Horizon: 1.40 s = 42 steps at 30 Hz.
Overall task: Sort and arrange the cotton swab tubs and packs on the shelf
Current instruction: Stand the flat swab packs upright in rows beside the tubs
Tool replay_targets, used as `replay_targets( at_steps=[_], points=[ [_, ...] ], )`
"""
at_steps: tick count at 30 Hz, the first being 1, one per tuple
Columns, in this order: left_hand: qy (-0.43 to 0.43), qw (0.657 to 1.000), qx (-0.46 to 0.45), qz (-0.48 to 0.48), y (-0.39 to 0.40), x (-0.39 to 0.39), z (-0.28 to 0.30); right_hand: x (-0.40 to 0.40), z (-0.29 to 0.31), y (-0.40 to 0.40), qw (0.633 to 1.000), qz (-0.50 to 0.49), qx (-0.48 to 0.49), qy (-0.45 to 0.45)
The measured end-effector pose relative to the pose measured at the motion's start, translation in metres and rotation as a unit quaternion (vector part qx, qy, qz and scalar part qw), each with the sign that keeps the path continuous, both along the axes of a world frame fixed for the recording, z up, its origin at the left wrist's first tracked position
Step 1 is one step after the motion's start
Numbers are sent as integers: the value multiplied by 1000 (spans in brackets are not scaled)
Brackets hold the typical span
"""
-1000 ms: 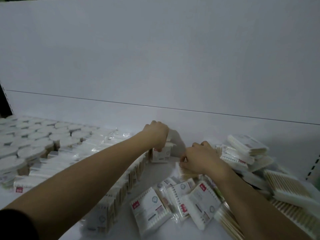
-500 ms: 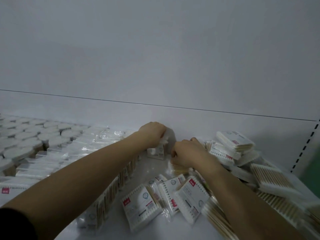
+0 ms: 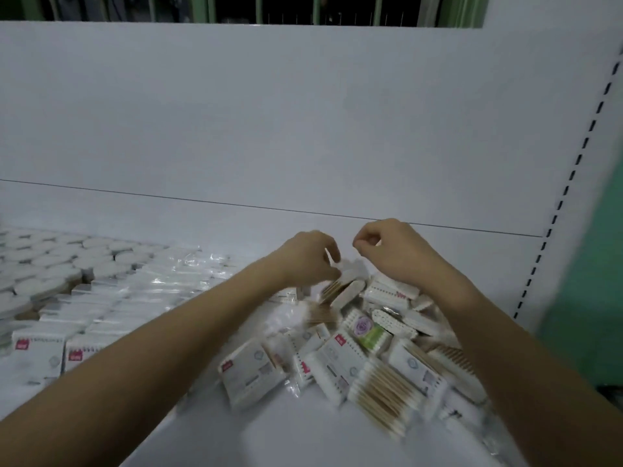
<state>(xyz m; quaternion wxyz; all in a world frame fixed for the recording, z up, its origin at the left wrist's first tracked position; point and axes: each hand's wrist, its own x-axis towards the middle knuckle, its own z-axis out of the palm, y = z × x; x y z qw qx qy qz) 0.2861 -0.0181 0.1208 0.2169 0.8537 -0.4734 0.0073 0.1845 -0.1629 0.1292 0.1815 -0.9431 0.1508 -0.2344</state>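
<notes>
My left hand [image 3: 312,257] is near the back of the white shelf [image 3: 269,433], its fingers curled round a cotton swab pack [image 3: 342,286] with wooden sticks, held tilted just above the heap. My right hand [image 3: 387,247] hovers beside it, lifted off the packs, fingers curled with nothing visibly in them. A loose heap of swab packs [image 3: 340,365] lies under and in front of both hands, among them one with a green label [image 3: 369,333]. Rows of upright packs [image 3: 135,298] stand to the left. Round white tubs [image 3: 50,264] fill the far left.
The white back panel [image 3: 303,129] rises right behind the hands. A slotted upright [image 3: 573,170] marks the shelf's right end, with a green wall [image 3: 603,264] beyond. Bare shelf shows at the front centre.
My right hand has lifted off the heap and risen. My left hand has moved right, away from the small pack by the back wall, and now holds a tilted pack. The view has swung right.
</notes>
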Motion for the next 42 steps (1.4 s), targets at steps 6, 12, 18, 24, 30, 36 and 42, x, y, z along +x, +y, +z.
replay_targets(
  at_steps=[6, 12, 18, 24, 30, 36, 42],
  points=[
    [81, 996, 41, 6, -32, -56, -63, -50, -35, -2, 998, -37, 38, -37],
    [84, 995, 2, 59, -40, -67, -78, -71, -53, -5, 998, -41, 41, -39],
    [87, 987, -57, 124, -3, -60, -41, -68, -51, -2, 975, 21, 196, -99],
    [391, 851, -339, 86, 44, -54, -19, -51, -41, 47, 918, 184, 327, -128],
    [528, 751, -394, 52, 98, -50, -8, -10, -34, 94, 906, 222, 296, -206],
    [438, 833, -331, 76, 156, -16, -8, 38, -29, 139, 896, 232, 309, -221],
    [81, 955, -270, 92, 237, 44, 12, 92, -24, 203, 891, 282, 320, -156]
  ],
)
